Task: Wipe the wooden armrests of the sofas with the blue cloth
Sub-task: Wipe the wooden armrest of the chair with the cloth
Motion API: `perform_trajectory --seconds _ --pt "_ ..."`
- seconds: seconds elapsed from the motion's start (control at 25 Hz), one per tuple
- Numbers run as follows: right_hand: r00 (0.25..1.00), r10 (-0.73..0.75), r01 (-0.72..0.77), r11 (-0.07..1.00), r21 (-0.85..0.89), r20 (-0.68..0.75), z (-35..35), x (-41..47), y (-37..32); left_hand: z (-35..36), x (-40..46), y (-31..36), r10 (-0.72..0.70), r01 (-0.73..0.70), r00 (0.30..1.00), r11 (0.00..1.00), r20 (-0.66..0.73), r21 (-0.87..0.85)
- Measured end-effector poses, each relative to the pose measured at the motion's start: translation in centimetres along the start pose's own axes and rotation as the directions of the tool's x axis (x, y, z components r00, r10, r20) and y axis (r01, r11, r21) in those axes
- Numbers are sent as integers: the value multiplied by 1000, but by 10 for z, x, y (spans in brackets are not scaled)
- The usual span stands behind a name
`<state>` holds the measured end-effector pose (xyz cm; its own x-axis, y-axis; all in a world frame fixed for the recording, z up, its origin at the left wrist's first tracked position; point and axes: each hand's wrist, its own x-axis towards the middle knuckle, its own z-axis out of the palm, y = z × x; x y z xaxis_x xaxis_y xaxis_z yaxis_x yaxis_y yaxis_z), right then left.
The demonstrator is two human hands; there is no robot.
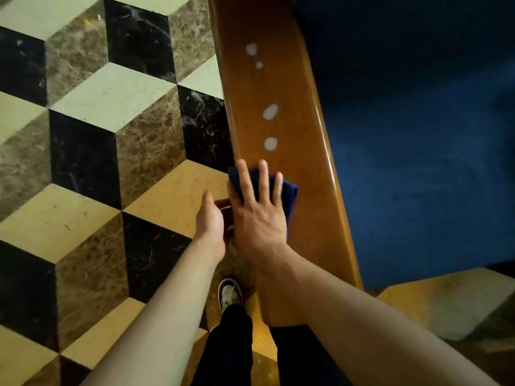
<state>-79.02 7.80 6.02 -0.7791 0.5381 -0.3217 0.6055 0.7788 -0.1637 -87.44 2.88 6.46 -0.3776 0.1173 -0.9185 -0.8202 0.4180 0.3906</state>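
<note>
The right hand (257,210) presses the blue cloth (289,196) flat, fingers (245,179) spread, on the armrest (278,93); the left hand (210,227) hangs released. The cloth may smear the white spots (270,111).

I see a dark blue cloth (289,196) on the glossy orange-brown armrest (306,168), dotted with whitish spots (270,111); sofa upholstery (418,135) deep blue; floor (111,135) tiled in black, cream and brown-veined cubes.

A dark blue cloth (289,195) lies flat on the glossy wooden armrest (315,190), near white spots (270,143).
</note>
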Motion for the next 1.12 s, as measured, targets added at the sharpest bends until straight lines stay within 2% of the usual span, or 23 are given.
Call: perform_trajectory --seconds 0.16,0.28,0.36,0.44,0.52,0.56,0.64,0.72,0.84,0.88,0.92,0.96,1.0,1.04,1.08,1.12 --pt "997 -69 66 995 -76 -39 -10 46 -7 2 11 17 21 -21 1000 1000 -13 -16" --pt "997 -39 44 996 75 -62 1 -25 14 12 2 17 -9 12 998 999 58 -39" --pt "992 128 -127 980 152 3 2 -82 38 22 -2 17 -3 4 999 1000 36 -31" --pt "928 366 -372 910 185 65 -5 -96 62 32 -4 22 8 -8 1000 999 13 42" --pt "848 518 -527 808 264 108 -20 -64 76 41 -4 29 37 -36 999 993 -9 116" --pt "806 580 -580 730 361 120 -29 -39 85 47 -5 32 47 -45 999 986 -4 163" --pt "742 647 -606 537 587 174 -45 15 109 57 -7 34 60 -63 998 967 19 247" --pt "693 657 -619 330 713 297 -56 56 138 64 -5 31 75 -79 997 953 23 292" --pt "717 557 -533 52 845 418 -62 68 157 64 1 30 91 -97 995 946 35 308" --pt "733 530 -518 29 855 426 -60 58 157 63 1 30 89 -98 995 951 43 293" --pt "756 516 -507 71 859 403 -54 43 155 62 0 31 84 -94 995 958 50 270" --pt "793 498 -492 184 851 351 -45 23 153 62 0 34 78 -91 995 962 59 259" --pt "841 470 -461 360 811 269 -34 0 147 62 0 38 79 -95 994 964 73 249" --pt "885 421 -430 573 697 200 -25 -24 136 63 5 44 72 -87 995 967 73 241" --pt "914 381 -395 766 507 137 -18 -42 119 65 10 54 61 -75 996 972 68 221" --pt "930 359 -364 878 312 75 -12 -50 101 67 16 65 51 -62 997 980 62 189"
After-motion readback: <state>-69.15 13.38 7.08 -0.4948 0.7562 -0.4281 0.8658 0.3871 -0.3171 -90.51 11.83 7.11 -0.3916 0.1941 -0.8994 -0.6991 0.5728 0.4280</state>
